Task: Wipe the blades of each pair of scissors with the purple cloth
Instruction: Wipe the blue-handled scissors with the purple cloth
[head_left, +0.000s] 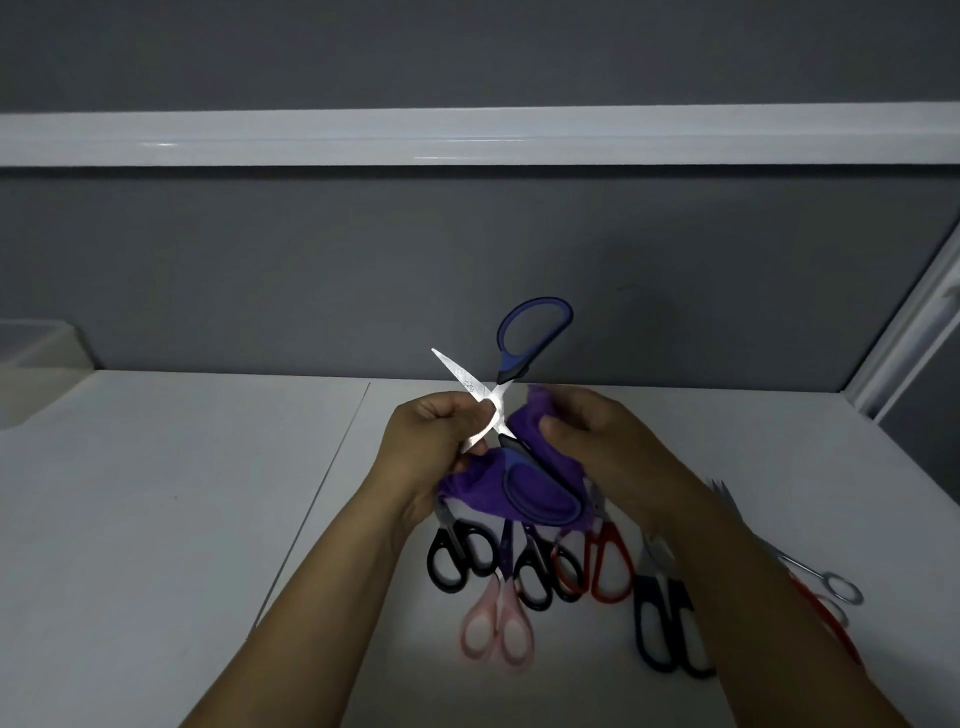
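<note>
Black scissors (457, 538) blades under purple cloth (478, 493); rightmost red scissors (831, 623) behind forearm (727, 597).

Dim grey wall (311, 270) behind white table (156, 493).

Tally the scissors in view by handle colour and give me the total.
Blue scissors, held: 1
Black scissors: 2
Pink scissors: 1
Red scissors: 2, one partly behind the right forearm
Dark navy scissors: 1
All-metal scissors: 1
Total: 8
</note>
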